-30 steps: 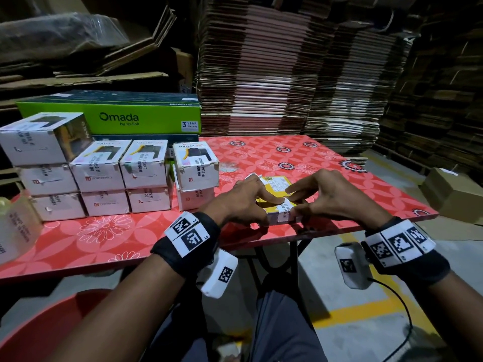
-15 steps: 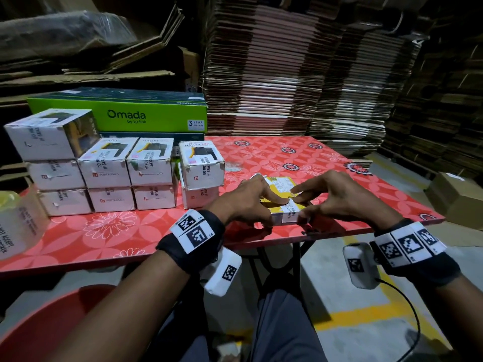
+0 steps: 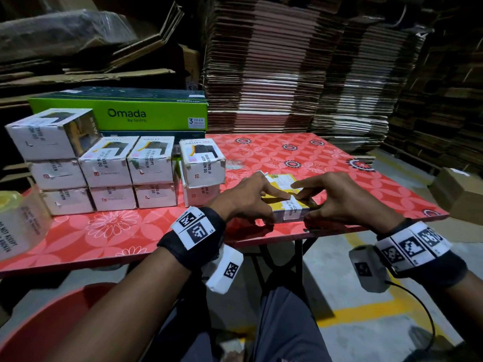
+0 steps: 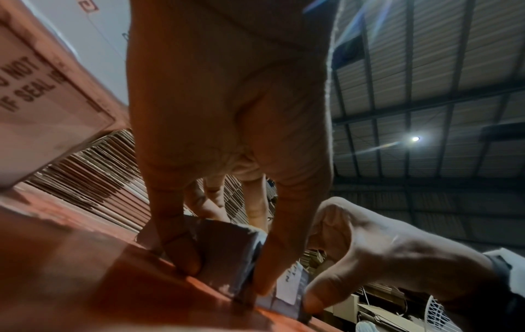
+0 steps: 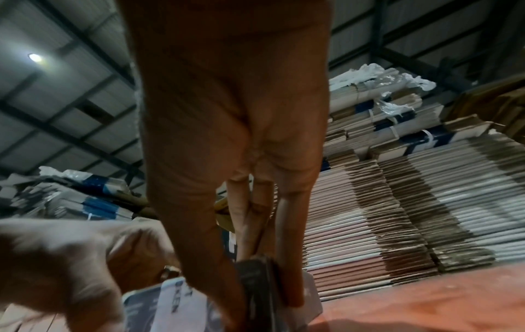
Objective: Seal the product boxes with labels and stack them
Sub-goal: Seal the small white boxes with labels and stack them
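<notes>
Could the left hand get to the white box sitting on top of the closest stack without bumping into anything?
Probably yes. The left hand is busy holding the yellow box, but only bare red table lies between it and the top white box, so it would need to let go first.

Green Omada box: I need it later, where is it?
Head view, far left of the red table: the green Omada box sits behind the stacked white product boxes.

Stacked boxes [image 3: 112, 176] left on table [image 3: 326, 163]; box [image 3: 288, 202] at front edge, between hands.
</notes>
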